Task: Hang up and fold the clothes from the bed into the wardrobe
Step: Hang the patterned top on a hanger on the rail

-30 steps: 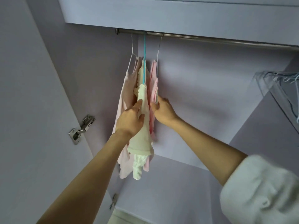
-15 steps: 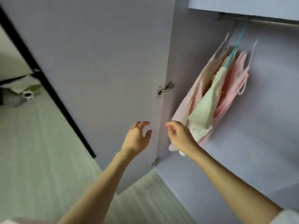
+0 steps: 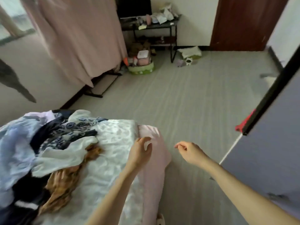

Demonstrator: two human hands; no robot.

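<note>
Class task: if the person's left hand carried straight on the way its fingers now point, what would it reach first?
Probably the pink bed corner: the left hand hovers empty beside it, fingers aimed up-frame. Depth is unclear; it may pass above.

You see a black shelf table (image 3: 155,26) by the far wall | pink curtain (image 3: 78,38) to its left | green basket (image 3: 142,69) below it | brown door (image 3: 243,23) to its right
</note>
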